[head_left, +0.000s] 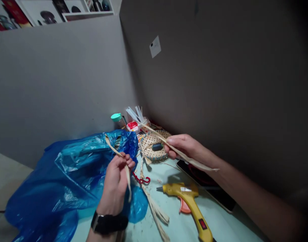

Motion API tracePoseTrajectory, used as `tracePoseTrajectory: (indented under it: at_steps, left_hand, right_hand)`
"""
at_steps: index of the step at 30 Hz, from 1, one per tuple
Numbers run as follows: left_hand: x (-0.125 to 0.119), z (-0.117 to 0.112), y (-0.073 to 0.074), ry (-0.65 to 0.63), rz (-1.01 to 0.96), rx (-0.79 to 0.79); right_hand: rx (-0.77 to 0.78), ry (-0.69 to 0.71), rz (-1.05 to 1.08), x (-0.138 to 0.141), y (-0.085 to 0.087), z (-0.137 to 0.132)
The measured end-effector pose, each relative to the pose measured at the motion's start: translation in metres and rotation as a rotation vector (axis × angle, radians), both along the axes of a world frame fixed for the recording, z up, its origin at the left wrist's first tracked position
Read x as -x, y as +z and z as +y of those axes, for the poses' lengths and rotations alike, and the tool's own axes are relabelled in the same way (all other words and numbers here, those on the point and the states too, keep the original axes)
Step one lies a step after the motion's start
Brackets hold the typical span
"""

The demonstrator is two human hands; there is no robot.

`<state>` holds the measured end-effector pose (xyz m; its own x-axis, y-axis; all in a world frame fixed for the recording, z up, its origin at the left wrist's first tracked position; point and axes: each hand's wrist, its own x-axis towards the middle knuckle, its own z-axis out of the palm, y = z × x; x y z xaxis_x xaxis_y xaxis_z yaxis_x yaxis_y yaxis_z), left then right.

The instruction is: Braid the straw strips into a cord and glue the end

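Observation:
My left hand point(118, 171), with a dark watch on its wrist, is closed around a pale dried-fibre strip point(128, 174) whose ends stick out above and below the fingers. Over the table, my right hand point(182, 146) pinches a second long pale strip point(154, 131), slanting from upper left down along the forearm. Below and between the hands lies a tied bundle of similar strips point(154, 208), with a red fuzzy curl point(145, 180) across its upper part. A yellow glue gun point(191, 193) rests on its side below my right hand.
A large blue plastic bag point(75, 168) covers the left side. Behind the hands are a woven basket point(148, 144) with a dark cylinder, glue sticks point(135, 114) and a jar with a turquoise lid point(116, 117). A dark flat device point(219, 198) lies at right, by the wall.

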<state>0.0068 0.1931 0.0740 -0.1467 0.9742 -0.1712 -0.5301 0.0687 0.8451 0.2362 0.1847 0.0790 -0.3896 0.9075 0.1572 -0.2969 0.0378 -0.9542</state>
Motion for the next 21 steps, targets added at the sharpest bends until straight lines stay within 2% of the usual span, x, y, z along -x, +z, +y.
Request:
tracePoseTrajectory:
  at_steps: [2,5,8,10,14,16,21]
  left_hand:
    - [-0.016,-0.010,0.002,-0.118,-0.039,0.008]
    - [-0.036,-0.026,0.004,-0.219,-0.059,0.017]
    - [-0.047,-0.037,0.001,-0.322,0.004,-0.033]
    - [-0.050,-0.039,-0.003,-0.347,0.049,-0.065]
    - [-0.043,-0.031,-0.008,-0.228,0.027,-0.085]
    - [-0.037,-0.025,-0.009,-0.165,0.004,-0.103]
    - [-0.015,-0.013,-0.001,-0.027,-0.057,-0.144]
  right_hand:
    - [-0.011,0.014,-0.084,0.006,-0.002,-0.003]
    - [-0.075,0.058,-0.207,0.011,-0.004,-0.008]
    - [-0.126,0.129,-0.322,0.016,-0.006,-0.014]
    - [-0.129,0.184,-0.369,0.019,-0.008,-0.016]
    - [-0.104,0.225,-0.420,0.024,-0.014,-0.017]
    - [-0.148,0.224,-0.461,0.024,-0.014,-0.015]
    - [-0.364,0.062,-0.626,0.024,-0.006,-0.016]
